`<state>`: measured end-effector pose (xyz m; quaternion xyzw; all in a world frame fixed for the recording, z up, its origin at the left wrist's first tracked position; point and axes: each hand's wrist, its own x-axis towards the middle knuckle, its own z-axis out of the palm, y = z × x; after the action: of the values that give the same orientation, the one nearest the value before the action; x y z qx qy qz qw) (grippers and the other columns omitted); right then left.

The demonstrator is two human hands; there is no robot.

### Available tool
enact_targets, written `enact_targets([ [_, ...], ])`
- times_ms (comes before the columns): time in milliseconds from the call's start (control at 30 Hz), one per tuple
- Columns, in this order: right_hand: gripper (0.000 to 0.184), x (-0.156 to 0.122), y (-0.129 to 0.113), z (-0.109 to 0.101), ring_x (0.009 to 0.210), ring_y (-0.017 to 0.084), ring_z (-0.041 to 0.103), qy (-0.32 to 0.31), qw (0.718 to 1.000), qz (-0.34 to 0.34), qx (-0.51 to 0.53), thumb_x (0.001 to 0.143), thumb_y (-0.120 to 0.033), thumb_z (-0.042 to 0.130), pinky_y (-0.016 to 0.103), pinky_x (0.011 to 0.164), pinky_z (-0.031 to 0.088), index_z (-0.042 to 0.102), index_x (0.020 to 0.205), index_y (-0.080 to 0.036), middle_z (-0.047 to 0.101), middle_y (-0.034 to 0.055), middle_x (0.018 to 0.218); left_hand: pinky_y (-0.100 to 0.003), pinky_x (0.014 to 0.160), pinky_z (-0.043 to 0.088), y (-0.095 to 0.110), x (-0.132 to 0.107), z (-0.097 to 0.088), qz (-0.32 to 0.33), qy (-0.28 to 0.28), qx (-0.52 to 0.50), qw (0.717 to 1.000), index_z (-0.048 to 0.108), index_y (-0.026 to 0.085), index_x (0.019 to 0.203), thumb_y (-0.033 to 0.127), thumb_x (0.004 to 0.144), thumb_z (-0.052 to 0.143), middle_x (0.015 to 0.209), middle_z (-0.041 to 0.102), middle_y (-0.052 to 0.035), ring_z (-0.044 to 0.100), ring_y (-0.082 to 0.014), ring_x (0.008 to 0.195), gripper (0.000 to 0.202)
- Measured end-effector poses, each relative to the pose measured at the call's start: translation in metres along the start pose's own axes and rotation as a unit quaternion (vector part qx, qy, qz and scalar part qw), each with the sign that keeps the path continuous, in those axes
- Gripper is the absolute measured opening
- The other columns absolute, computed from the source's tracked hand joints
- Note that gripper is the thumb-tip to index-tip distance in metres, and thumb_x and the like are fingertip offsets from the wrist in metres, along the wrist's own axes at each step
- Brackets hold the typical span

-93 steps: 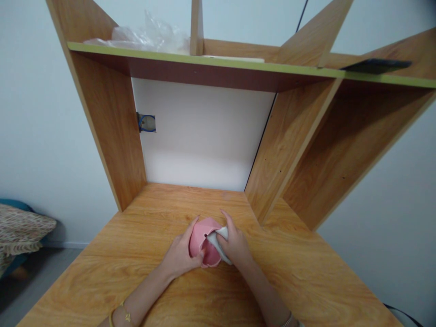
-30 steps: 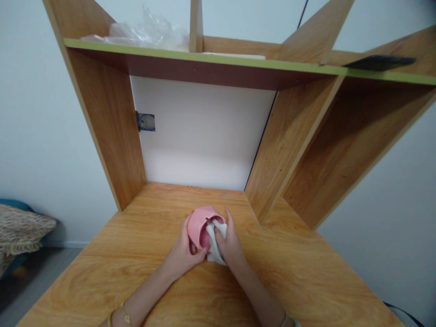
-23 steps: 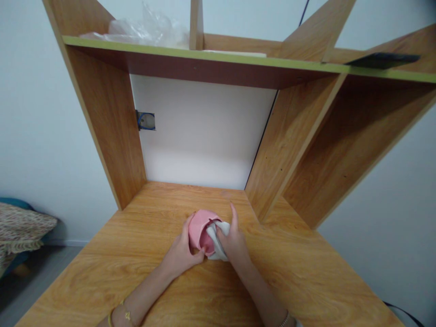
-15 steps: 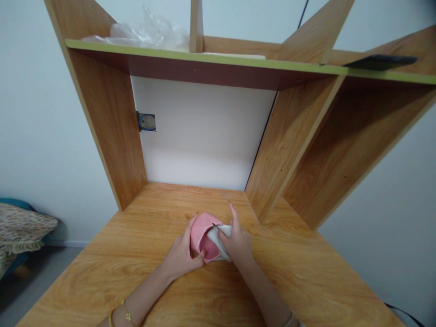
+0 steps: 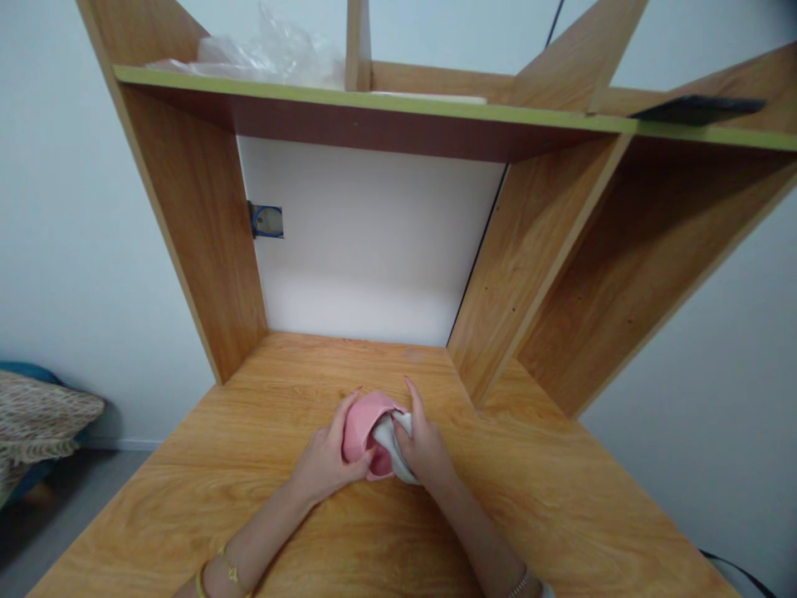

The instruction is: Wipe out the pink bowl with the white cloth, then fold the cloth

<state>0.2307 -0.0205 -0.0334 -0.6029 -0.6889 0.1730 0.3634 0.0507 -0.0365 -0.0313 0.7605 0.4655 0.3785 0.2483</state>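
Note:
My left hand (image 5: pixel 328 457) is wrapped around the left side of a pink bowl-like container (image 5: pixel 363 422), its thumb at the near rim. The container is tilted so its opening faces right and toward me. In my right hand (image 5: pixel 425 448) is a light grey cloth (image 5: pixel 392 438), bunched up and pushed partly into the opening. The right index finger points up, away from the cloth. Part of the cloth hangs over the container's near right rim. The container's far side and the cloth's inner end are hidden.
Beneath my hands is a wood-grain desk (image 5: pixel 249 482). Upright panels (image 5: pixel 193 208) and a shelf (image 5: pixel 398 100) rise behind it. On the shelf lie clear plastic bags (image 5: pixel 274 58) and a dark flat object (image 5: pixel 697 110). A chair with a woven cover (image 5: pixel 43 411) stands at left.
My right hand has moved slightly left, pushing the cloth further into the pink container. The container and left hand have shifted a little to the left.

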Motion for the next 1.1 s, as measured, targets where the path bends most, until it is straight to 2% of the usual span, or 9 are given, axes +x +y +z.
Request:
enact_targets([
  [167, 0.064, 0.001, 0.004, 0.004, 0.078, 0.021, 0.062, 0.05, 0.995, 0.036, 0.079, 0.079, -0.022, 0.04, 0.03, 0.069, 0.046, 0.021, 0.139, -0.015, 0.065, 0.0073, 0.09, -0.041, 0.082, 0.046, -0.002, 0.003, 0.002, -0.027, 0.029, -0.084, 0.996, 0.011, 0.016, 0.139, 0.044, 0.077, 0.056, 0.105, 0.058, -0.0112, 0.059, -0.0248, 0.091, 0.082],
  [300, 0.063, 0.003, 0.006, 0.006, 0.093, 0.021, 0.059, 0.088, 0.987, 0.03, 0.129, 0.081, -0.027, 0.04, 0.031, 0.08, 0.045, 0.02, 0.138, -0.014, 0.06, 0.0101, 0.107, -0.041, 0.087, 0.044, 0.0, 0.001, 0.012, -0.002, 0.051, -0.13, 0.99, 0.014, 0.018, 0.138, 0.04, 0.073, 0.064, 0.118, 0.051, -0.0136, 0.053, -0.0268, 0.104, 0.084],
  [400, 0.065, 0.003, 0.007, 0.009, 0.085, 0.02, 0.061, 0.068, 0.987, 0.031, 0.145, 0.08, -0.026, 0.04, 0.03, 0.075, 0.046, 0.016, 0.139, -0.013, 0.061, 0.0095, 0.103, -0.036, 0.084, 0.046, 0.004, 0.0, 0.017, 0.004, 0.045, -0.162, 0.986, 0.015, 0.018, 0.136, 0.033, 0.074, 0.063, 0.125, 0.046, -0.0152, 0.054, -0.0242, 0.101, 0.08],
  [500, 0.066, 0.002, 0.004, 0.01, 0.074, 0.02, 0.062, 0.052, 0.991, 0.048, 0.116, 0.079, -0.026, 0.041, 0.029, 0.066, 0.047, 0.015, 0.139, -0.013, 0.064, 0.0073, 0.09, -0.035, 0.081, 0.048, 0.003, -0.001, 0.018, -0.007, 0.029, -0.17, 0.985, 0.014, 0.018, 0.135, 0.028, 0.075, 0.06, 0.121, 0.049, -0.0144, 0.058, -0.0218, 0.094, 0.076],
  [633, 0.072, 0.002, -0.001, 0.006, 0.063, 0.022, 0.061, 0.059, 0.995, 0.08, 0.026, 0.079, -0.028, 0.044, 0.029, 0.057, 0.044, 0.011, 0.141, -0.011, 0.062, 0.0051, 0.072, -0.041, 0.098, 0.036, -0.001, 0.0, 0.014, 0.017, 0.042, -0.113, 0.993, 0.019, 0.016, 0.134, 0.022, 0.07, 0.061, 0.131, 0.042, -0.0149, 0.045, -0.0268, 0.115, 0.077],
  [767, 0.076, 0.003, -0.002, -0.003, 0.054, 0.023, 0.059, 0.057, 0.991, 0.097, -0.072, 0.078, -0.031, 0.047, 0.027, 0.05, 0.039, 0.01, 0.141, -0.013, 0.056, -0.0002, 0.058, -0.04, 0.1, 0.034, -0.003, -0.001, 0.013, 0.014, 0.016, -0.094, 0.995, 0.018, 0.016, 0.136, 0.02, 0.068, 0.06, 0.134, 0.04, -0.0144, 0.042, -0.0267, 0.119, 0.081],
  [867, 0.08, 0.003, -0.002, -0.009, 0.054, 0.021, 0.058, 0.064, 0.99, 0.065, -0.111, 0.075, -0.029, 0.05, 0.026, 0.049, 0.037, 0.007, 0.142, -0.014, 0.054, -0.0026, 0.057, -0.041, 0.099, 0.035, -0.003, -0.002, 0.012, -0.002, 0.006, -0.075, 0.997, 0.018, 0.017, 0.137, 0.022, 0.067, 0.06, 0.135, 0.041, -0.0136, 0.043, -0.0274, 0.119, 0.082],
  [1000, 0.086, 0.002, -0.003, -0.012, 0.056, 0.019, 0.057, 0.075, 0.991, 0.003, -0.112, 0.074, -0.025, 0.049, 0.025, 0.053, 0.038, -0.003, 0.141, -0.013, 0.055, -0.0032, 0.062, -0.039, 0.098, 0.037, -0.003, -0.003, 0.01, 0.002, -0.017, -0.049, 0.999, 0.017, 0.018, 0.139, 0.027, 0.068, 0.059, 0.133, 0.043, -0.0131, 0.047, -0.0273, 0.116, 0.082],
  [1100, 0.085, 0.003, -0.003, -0.012, 0.056, 0.019, 0.056, 0.064, 0.991, -0.003, -0.114, 0.074, -0.025, 0.048, 0.026, 0.053, 0.037, -0.002, 0.141, -0.014, 0.054, -0.0031, 0.063, -0.039, 0.098, 0.037, -0.004, -0.003, 0.01, 0.003, -0.023, -0.039, 0.999, 0.015, 0.018, 0.139, 0.029, 0.07, 0.058, 0.134, 0.043, -0.0123, 0.047, -0.0264, 0.116, 0.082],
])
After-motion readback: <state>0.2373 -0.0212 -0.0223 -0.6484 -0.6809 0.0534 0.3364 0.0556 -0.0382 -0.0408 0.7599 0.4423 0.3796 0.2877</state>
